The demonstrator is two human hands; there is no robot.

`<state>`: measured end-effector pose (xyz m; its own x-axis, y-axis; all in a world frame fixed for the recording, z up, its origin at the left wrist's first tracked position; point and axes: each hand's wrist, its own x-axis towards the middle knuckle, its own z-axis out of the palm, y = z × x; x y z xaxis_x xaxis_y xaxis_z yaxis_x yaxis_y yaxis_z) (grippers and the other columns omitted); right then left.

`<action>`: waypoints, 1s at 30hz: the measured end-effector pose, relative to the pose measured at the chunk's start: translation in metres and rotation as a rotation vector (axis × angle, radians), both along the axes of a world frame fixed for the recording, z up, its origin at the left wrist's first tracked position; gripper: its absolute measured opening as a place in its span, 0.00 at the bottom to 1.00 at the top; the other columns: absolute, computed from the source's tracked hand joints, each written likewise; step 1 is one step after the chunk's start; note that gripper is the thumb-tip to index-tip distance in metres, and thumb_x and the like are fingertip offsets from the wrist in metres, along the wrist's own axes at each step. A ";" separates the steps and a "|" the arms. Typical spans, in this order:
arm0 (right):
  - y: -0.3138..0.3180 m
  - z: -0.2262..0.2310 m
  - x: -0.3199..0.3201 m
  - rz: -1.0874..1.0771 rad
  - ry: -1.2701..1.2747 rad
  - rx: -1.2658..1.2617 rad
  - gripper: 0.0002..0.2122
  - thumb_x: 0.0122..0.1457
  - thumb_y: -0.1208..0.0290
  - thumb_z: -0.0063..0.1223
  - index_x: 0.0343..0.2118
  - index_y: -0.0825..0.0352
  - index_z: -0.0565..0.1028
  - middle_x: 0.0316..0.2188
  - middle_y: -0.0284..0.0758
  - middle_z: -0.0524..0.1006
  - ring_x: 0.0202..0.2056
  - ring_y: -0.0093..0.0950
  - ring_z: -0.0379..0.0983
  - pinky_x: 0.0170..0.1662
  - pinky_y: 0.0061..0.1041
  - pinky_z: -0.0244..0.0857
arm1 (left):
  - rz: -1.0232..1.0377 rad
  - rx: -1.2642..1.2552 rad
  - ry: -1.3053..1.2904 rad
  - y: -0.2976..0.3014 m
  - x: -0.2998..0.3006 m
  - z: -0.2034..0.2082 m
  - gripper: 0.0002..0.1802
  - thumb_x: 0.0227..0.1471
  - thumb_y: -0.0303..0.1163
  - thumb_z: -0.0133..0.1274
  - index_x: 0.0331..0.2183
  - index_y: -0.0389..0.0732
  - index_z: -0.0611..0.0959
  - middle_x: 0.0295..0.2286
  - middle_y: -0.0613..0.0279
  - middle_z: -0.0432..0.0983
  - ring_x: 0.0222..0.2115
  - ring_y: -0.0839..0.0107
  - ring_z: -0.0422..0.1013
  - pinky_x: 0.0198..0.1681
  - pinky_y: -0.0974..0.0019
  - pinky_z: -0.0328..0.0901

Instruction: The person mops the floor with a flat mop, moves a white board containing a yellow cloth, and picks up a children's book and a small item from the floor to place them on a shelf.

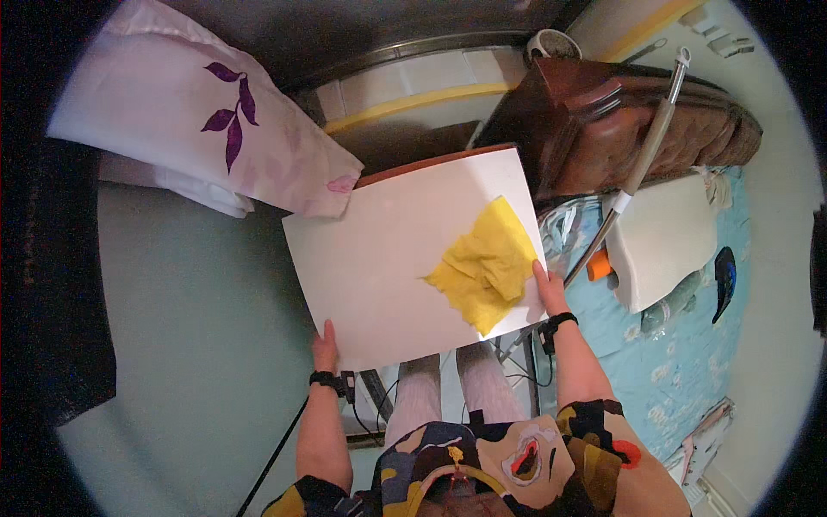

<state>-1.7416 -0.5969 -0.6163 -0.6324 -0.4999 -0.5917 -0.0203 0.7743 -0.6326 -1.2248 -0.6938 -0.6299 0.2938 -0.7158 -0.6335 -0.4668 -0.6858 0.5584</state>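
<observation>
In front of my body I hold a white board (379, 267) with a reddish-brown far edge, roughly level. My left hand (325, 349) grips its near left corner, thumb on top and the other fingers hidden beneath. Around the right edge closes my right hand (549, 291), thumb up by the rim. A crumpled yellow cloth (487, 263) lies on the right half of the board, just beside my right thumb. The board's far left corner meets a white fabric with purple leaves (233, 112).
To the right, a bed with a blue flowered sheet (668, 370) carries a white pillow (663, 233), an orange item (599, 265) and a dark blue object (724, 283). A metal pole (637, 164) slants past a brown tufted headboard (646, 121). A black item (60, 284) stands far left.
</observation>
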 end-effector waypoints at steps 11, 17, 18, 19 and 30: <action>0.005 0.025 0.017 -0.034 0.073 -0.034 0.33 0.49 0.41 0.40 0.37 0.75 0.71 0.31 0.46 0.74 0.37 0.39 0.69 0.41 0.30 0.60 | 0.026 0.025 -0.023 0.036 0.030 -0.016 0.45 0.47 0.59 0.40 0.45 0.20 0.62 0.44 0.37 0.62 0.45 0.55 0.61 0.48 0.63 0.56; 0.023 0.034 -0.023 -0.044 0.284 0.030 0.25 0.51 0.50 0.45 0.31 0.74 0.72 0.27 0.45 0.74 0.32 0.40 0.68 0.37 0.34 0.59 | 0.093 0.163 0.188 0.033 0.008 -0.008 0.47 0.46 0.61 0.40 0.48 0.22 0.57 0.44 0.44 0.64 0.44 0.59 0.63 0.47 0.66 0.58; 0.022 0.041 -0.033 -0.152 0.431 -0.016 0.22 0.50 0.53 0.49 0.29 0.73 0.72 0.24 0.44 0.74 0.31 0.40 0.68 0.36 0.35 0.59 | 0.164 0.124 0.214 0.035 0.009 -0.004 0.45 0.47 0.59 0.41 0.48 0.24 0.58 0.44 0.47 0.64 0.43 0.61 0.63 0.46 0.68 0.59; 0.026 0.038 -0.045 -0.161 0.673 -0.165 0.19 0.49 0.56 0.52 0.26 0.73 0.71 0.23 0.41 0.72 0.28 0.35 0.67 0.35 0.31 0.60 | 0.150 0.125 0.214 0.034 0.010 -0.003 0.45 0.47 0.59 0.41 0.48 0.24 0.58 0.44 0.47 0.64 0.43 0.61 0.63 0.46 0.68 0.59; 0.037 0.044 -0.079 -0.335 0.411 -0.345 0.13 0.45 0.65 0.54 0.13 0.67 0.69 0.09 0.31 0.68 0.12 0.21 0.64 0.17 0.21 0.57 | 0.152 0.128 0.216 0.018 -0.021 0.029 0.41 0.46 0.61 0.41 0.43 0.28 0.67 0.38 0.52 0.69 0.38 0.64 0.66 0.42 0.63 0.61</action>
